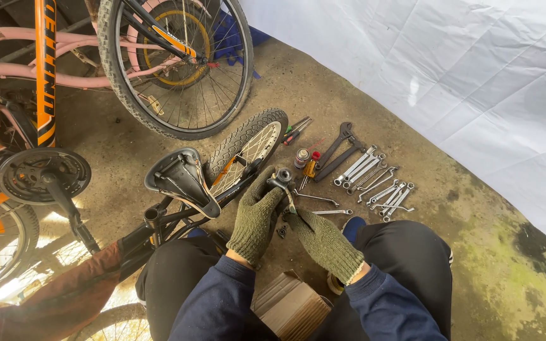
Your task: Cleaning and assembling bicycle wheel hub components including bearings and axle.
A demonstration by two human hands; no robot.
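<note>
A small bicycle lies on its side on the concrete floor, its black saddle (pixel 181 180) up and its rear wheel (pixel 248 148) toward the tools. My left hand (pixel 257 215), in a green knit glove, grips the wheel's axle end (pixel 283 174) at the frame. My right hand (pixel 323 243), gloved the same, holds the handle of a metal wrench (pixel 284 189) whose head sits on the axle nut. A small dark nut (pixel 281 232) lies on the floor between my hands.
Several wrenches (pixel 374 180), black pliers (pixel 339 151), screwdrivers (pixel 297 131) and a small can (pixel 301 158) lie in a row beyond the wheel. An upright bicycle wheel (pixel 178 63) and a crankset (pixel 42 173) stand at left. A white tarp (pixel 475 82) covers the right. A cardboard box (pixel 292 306) sits between my knees.
</note>
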